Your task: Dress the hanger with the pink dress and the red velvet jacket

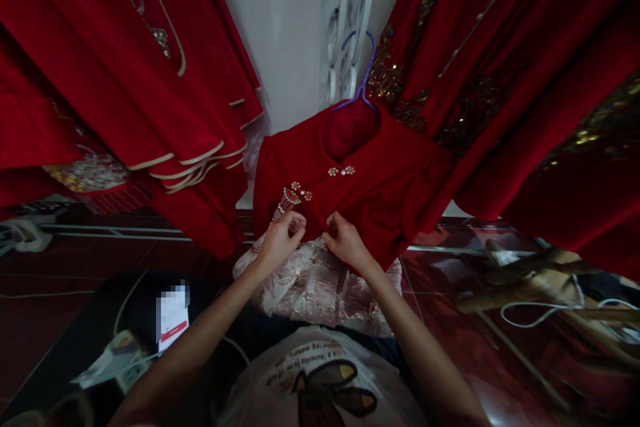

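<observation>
A red velvet top point(380, 180) hangs in front of me on a purple hanger point(364, 73). Pearl clasps point(341, 171) sit below its collar, and a beaded tassel ornament point(289, 200) hangs at its left front. My left hand point(281, 235) is closed in a pinch on the top's lower front edge, just under the ornament. My right hand point(343, 237) pinches the same edge a little to the right. Under the top hangs a pale pink embroidered skirt point(320, 287), partly covered by my hands.
Red garments with cream piping point(150, 80) hang at the left, and red gold-embroidered garments point(500, 67) at the right. A white wall and white metal frame point(350, 13) stand behind. A power strip point(117, 360) lies lower left, and cables and wooden pieces point(540, 287) lie on the dark tiled floor.
</observation>
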The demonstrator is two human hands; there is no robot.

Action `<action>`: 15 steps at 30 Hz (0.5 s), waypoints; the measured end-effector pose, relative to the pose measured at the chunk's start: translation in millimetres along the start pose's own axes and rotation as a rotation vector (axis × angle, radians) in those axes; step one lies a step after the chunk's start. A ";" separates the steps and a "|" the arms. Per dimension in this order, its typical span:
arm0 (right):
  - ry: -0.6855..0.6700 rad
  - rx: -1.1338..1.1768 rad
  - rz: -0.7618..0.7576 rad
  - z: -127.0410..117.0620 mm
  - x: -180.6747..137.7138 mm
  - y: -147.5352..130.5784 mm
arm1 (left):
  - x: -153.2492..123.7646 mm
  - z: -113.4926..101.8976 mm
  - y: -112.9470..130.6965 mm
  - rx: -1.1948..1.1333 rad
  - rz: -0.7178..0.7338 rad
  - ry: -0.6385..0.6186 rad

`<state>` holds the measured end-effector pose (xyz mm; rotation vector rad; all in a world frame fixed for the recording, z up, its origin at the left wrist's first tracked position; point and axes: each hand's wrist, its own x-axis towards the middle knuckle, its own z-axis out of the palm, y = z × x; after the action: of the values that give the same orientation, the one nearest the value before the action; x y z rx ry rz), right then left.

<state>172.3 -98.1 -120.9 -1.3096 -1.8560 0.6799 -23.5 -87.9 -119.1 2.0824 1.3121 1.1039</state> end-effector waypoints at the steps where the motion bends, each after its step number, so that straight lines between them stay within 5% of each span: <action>1: -0.010 0.006 0.016 -1.9 -0.4 -0.9 | 0.3 0.5 -1.0 -0.010 -0.001 -0.007; 10: -0.389 0.562 0.148 -24.6 -2.4 5.3 | 1.7 -1.2 -0.9 0.031 -0.030 -0.081; 15: -0.337 0.691 0.148 -17.1 -1.4 0.2 | 3.9 1.1 -7.3 -0.137 -0.104 -0.149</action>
<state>186.7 -99.3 -111.5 -0.9064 -1.5457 1.5337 -25.7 -81.1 -123.4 1.9342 1.2228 0.9483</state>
